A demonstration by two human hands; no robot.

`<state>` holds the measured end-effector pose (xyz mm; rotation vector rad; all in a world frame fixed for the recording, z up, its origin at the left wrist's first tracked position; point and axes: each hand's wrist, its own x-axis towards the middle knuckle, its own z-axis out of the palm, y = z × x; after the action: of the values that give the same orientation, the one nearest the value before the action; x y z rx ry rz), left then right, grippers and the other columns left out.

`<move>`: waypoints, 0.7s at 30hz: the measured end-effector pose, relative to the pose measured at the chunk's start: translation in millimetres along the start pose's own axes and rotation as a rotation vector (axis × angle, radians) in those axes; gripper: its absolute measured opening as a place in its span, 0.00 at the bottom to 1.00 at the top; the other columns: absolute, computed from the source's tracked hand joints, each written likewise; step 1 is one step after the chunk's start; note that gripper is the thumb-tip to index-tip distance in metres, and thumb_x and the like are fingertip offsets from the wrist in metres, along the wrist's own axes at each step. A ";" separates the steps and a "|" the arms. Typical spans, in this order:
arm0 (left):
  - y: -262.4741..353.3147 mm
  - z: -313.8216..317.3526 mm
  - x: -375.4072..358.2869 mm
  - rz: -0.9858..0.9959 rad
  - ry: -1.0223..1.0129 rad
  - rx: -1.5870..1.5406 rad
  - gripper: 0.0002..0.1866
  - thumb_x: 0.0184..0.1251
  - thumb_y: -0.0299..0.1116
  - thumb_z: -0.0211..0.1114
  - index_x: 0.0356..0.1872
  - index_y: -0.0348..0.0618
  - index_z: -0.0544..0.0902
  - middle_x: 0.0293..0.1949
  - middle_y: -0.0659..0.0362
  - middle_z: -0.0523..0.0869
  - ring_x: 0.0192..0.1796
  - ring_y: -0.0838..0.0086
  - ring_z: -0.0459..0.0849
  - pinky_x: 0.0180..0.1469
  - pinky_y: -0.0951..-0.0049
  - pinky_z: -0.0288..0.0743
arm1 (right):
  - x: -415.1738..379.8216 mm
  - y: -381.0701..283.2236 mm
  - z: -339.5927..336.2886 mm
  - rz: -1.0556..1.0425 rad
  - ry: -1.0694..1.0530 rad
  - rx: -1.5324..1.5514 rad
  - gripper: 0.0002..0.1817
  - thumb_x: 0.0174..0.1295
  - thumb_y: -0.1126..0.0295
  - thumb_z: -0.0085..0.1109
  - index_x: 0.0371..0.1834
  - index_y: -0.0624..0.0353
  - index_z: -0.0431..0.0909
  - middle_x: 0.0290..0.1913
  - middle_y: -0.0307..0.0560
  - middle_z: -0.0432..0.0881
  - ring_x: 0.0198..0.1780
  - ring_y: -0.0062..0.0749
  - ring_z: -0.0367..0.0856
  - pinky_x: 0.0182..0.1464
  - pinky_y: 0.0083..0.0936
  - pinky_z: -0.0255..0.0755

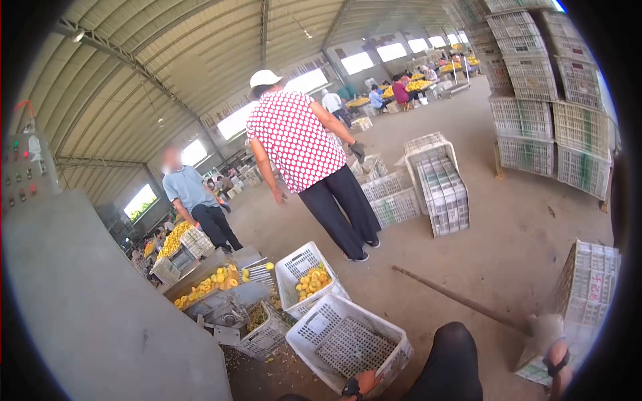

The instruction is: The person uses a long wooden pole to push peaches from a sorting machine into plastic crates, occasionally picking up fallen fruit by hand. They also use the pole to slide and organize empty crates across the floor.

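At the bottom centre, my left hand (365,383) is closed on the near rim of an empty white crate (402,354); its fingers show only in part. There is a dark band at that wrist. Far to the right, my right hand (547,332) is blurred, looks pale and gloved, and grips the near end of a long thin wooden stick (461,300). The stick slants up and left over the floor. A standing white crate (597,284) is beside my right hand.
Crates with yellow fruit (313,281) and scraps (257,317) stand by a grey machine (107,287). A person in a dotted shirt (297,137) walks ahead, near more crates (441,190). Another person (190,194) stands left. Stacked crates (528,80) rise at right.
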<state>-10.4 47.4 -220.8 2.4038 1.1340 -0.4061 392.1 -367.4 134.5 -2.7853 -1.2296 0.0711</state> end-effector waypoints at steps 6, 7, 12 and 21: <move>-60.8 -61.3 18.1 0.094 0.166 0.082 0.30 0.77 0.59 0.60 0.50 0.37 0.87 0.40 0.38 0.89 0.41 0.41 0.87 0.50 0.42 0.80 | 13.0 29.0 41.4 -0.037 0.018 0.050 0.24 0.48 0.52 0.71 0.48 0.48 0.87 0.31 0.52 0.89 0.38 0.54 0.90 0.43 0.50 0.79; -72.5 -35.3 -8.6 0.063 0.111 0.093 0.31 0.76 0.61 0.59 0.50 0.37 0.87 0.41 0.38 0.89 0.42 0.41 0.88 0.50 0.42 0.80 | 6.0 31.1 40.0 -0.034 -0.021 0.064 0.24 0.47 0.52 0.72 0.48 0.48 0.86 0.31 0.53 0.89 0.38 0.55 0.90 0.42 0.50 0.79; -38.7 -92.8 -70.7 -0.236 0.177 0.205 0.25 0.69 0.58 0.68 0.47 0.45 0.90 0.42 0.41 0.92 0.47 0.46 0.92 0.49 0.47 0.85 | -16.1 11.0 -11.4 0.059 -0.061 0.462 0.27 0.48 0.64 0.72 0.55 0.60 0.87 0.34 0.58 0.88 0.38 0.49 0.90 0.42 0.42 0.80; -41.3 -87.8 -71.9 -0.258 0.259 0.271 0.34 0.72 0.60 0.66 0.55 0.33 0.76 0.35 0.43 0.92 0.42 0.45 0.92 0.45 0.47 0.84 | -62.2 11.0 -72.2 0.252 -0.207 0.801 0.33 0.45 0.74 0.67 0.61 0.68 0.84 0.33 0.42 0.85 0.33 0.24 0.82 0.39 0.25 0.75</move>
<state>-80.9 68.8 -125.2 2.6064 1.6055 -0.3559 364.2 -425.7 205.4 -2.2168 -0.6477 0.7109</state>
